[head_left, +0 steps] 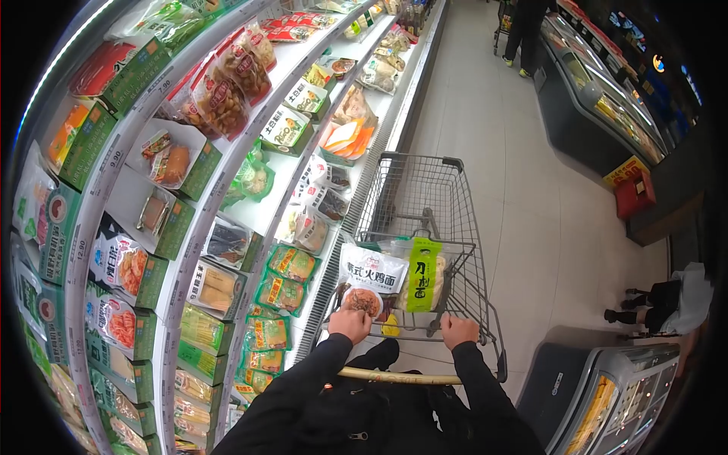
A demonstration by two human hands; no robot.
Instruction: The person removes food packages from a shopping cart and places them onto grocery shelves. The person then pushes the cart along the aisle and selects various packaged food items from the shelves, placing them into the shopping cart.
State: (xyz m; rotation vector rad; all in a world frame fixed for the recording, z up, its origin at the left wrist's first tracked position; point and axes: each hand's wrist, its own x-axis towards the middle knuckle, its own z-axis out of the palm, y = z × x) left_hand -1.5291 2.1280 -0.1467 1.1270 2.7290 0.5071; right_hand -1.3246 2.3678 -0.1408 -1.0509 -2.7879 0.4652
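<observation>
A wire shopping cart (470,262) stands in front of me, with a yellowish handle bar (398,377) near my body. My left hand (350,324) is closed at the cart's rear wire edge, against the lower corner of a white noodle bag (373,273). On the other side, my right hand (459,331) is closed in a fist on the same rear edge, just right of the other bag. That clear bag of pale noodles (425,277) has a bright green label. Both bags lean side by side at the cart's near end. The fingers' undersides are hidden.
Refrigerated shelves (171,296) full of packaged food run close along the left. Freezer cases (599,91) line the right, with another freezer (599,402) at lower right. A person (523,34) stands far up the tiled aisle (493,136); another person (667,303) is at right.
</observation>
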